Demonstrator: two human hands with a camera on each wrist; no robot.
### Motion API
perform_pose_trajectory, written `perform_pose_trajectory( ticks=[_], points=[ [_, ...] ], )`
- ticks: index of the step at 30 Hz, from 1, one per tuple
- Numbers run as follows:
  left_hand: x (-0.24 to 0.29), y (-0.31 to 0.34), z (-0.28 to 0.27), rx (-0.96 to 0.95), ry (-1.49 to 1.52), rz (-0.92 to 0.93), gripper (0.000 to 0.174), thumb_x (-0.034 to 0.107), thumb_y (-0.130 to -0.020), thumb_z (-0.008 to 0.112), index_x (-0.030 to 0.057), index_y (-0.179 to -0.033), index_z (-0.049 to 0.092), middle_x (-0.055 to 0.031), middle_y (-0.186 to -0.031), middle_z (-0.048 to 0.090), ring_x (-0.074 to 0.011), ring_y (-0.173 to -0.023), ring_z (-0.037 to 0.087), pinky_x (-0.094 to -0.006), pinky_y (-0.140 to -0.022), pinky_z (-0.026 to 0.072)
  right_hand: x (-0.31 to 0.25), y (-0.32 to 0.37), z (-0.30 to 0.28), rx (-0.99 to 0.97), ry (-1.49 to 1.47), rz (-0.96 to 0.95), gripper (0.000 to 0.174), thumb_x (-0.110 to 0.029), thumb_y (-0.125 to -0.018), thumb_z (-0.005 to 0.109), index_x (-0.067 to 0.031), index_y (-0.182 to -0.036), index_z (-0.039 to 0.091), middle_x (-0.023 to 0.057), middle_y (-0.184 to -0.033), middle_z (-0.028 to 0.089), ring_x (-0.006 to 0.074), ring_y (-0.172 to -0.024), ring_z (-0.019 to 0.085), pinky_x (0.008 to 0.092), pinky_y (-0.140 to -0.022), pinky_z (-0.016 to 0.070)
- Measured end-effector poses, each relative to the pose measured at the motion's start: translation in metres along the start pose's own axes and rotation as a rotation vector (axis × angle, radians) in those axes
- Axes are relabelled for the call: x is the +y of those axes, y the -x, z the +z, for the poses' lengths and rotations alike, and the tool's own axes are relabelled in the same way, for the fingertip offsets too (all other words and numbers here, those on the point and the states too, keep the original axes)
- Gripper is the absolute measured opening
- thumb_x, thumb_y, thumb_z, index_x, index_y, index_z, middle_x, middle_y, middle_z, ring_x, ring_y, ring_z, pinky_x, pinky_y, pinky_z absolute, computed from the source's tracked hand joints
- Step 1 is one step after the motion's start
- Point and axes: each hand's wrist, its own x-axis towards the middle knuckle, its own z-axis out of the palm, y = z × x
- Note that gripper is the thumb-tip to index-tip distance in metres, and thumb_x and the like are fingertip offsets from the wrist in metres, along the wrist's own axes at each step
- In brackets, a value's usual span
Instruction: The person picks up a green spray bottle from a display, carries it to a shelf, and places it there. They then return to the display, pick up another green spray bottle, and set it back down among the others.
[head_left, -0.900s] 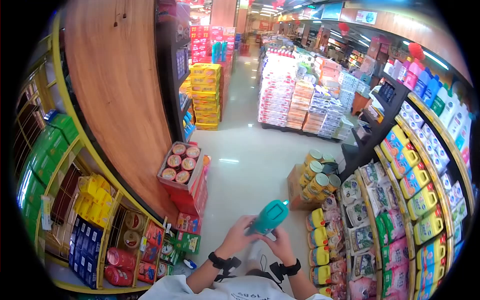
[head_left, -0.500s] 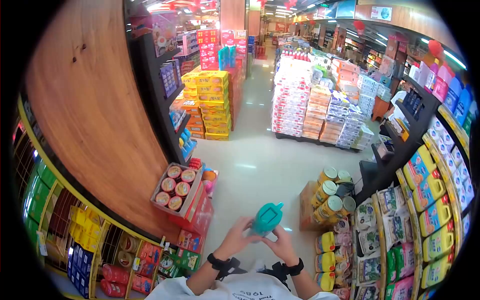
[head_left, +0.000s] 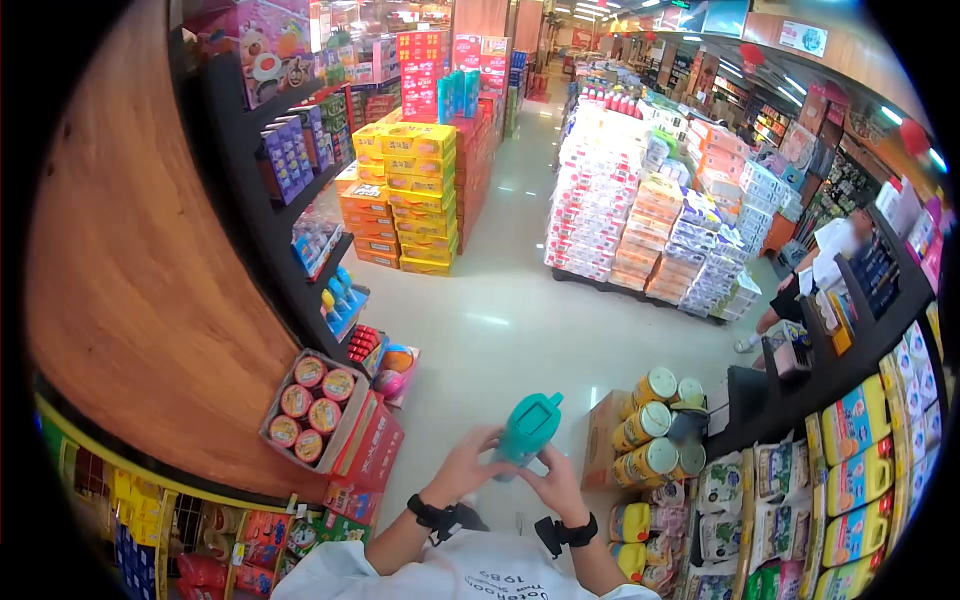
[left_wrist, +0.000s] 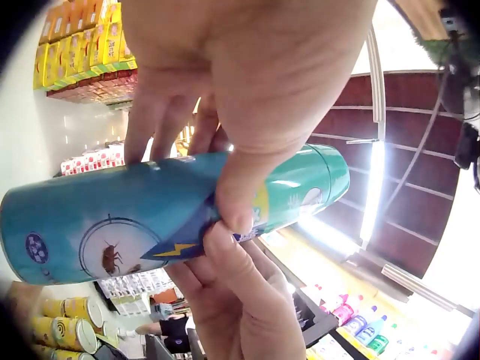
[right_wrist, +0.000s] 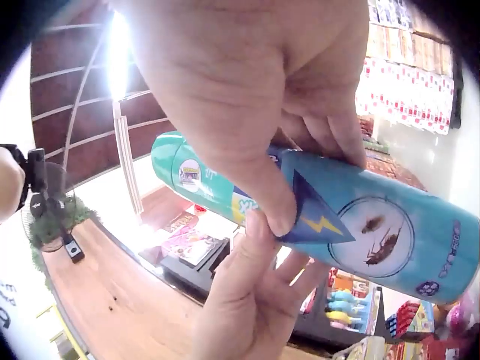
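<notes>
A teal insecticide spray can (head_left: 530, 428) with a green cap is held in front of the body by both hands. My left hand (head_left: 466, 472) grips it from the left side, and my right hand (head_left: 556, 488) holds the opposite side. In the left wrist view the can (left_wrist: 112, 217) shows a cockroach picture and a yellow lightning bolt. Both thumbs meet across its label there. The right wrist view shows a similar printed side of the can (right_wrist: 390, 232), with the fingers wrapping behind it.
Boxed tubs (head_left: 318, 405) stand low on the left by a wooden panel (head_left: 130, 250). Yellow-labelled cans (head_left: 645, 425) sit on the floor at right, beside stocked shelves (head_left: 850, 440). Ahead are yellow cartons (head_left: 420, 195) and piled tissue packs (head_left: 600, 195). A person (head_left: 790, 285) stands behind the right shelf.
The head view has advanced along the aisle; the tubs and floor cans now appear nearer. A person has come into view at right. Both hands keep holding the spray can.
</notes>
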Motion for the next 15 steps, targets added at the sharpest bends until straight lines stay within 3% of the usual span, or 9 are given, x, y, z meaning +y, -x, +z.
perform_pose_trajectory(
  ticks=[10,15],
  points=[
    [0.011,-0.212,-0.076,-0.075,-0.062,0.046,0.064,0.005,-0.08,0.088,0.0036,-0.137,0.06,-0.0103,-0.128,0.063,-0.0253,-0.119,0.069,-0.038,-0.105,0.057,0.018,-0.201,-0.032,0.062,0.012,0.033,0.056,-0.013,-0.086,0.084,-0.0014,-0.137,0.062,0.0187,-0.127,0.072,0.0299,-0.121,0.069,0.0389,-0.101,0.0528],
    [-0.012,-0.296,-0.108,-0.128,-0.039,0.099,0.063,0.006,-0.08,0.089,0.0039,-0.137,0.061,-0.0103,-0.128,0.063,-0.0245,-0.118,0.069,-0.0375,-0.103,0.0579,0.038,-0.276,-0.037,0.105,-0.003,0.074,0.059,-0.015,-0.086,0.085,-0.0021,-0.138,0.061,0.0192,-0.125,0.073,0.0301,-0.121,0.07,0.0395,-0.101,0.053]
  ],
)
